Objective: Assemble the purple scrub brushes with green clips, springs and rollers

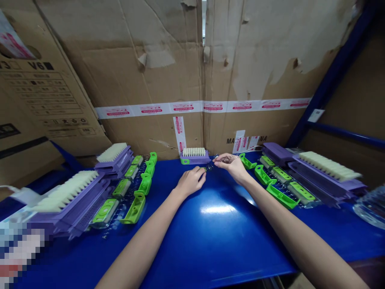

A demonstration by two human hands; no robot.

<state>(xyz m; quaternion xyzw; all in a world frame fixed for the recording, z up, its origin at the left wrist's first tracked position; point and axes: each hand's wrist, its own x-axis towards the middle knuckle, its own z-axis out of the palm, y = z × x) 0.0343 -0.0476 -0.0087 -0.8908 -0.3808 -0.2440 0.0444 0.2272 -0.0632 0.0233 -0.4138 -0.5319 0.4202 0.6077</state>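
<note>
My left hand (191, 180) is closed in a pinch around one end of a small dark coil spring (209, 167). From the other side, the thumb and fingertips of my right hand (233, 165) close in a pinch at the spring's far end. Thin shiny wire-like bits show among the right fingers, too blurred to make out. Just behind the hands, a purple brush head (195, 159) with cream bristles and a green end lies against the cardboard.
Purple bristled parts (72, 196), clear-and-green pieces (105, 212), metal springs (122, 208) and green covers (134, 208) line the left side. Similar bristled parts (331, 166) and green covers (281, 196) line the right. Cardboard (156, 80) walls the back of the blue table (210, 249). A clear round container (371, 208) stands far right.
</note>
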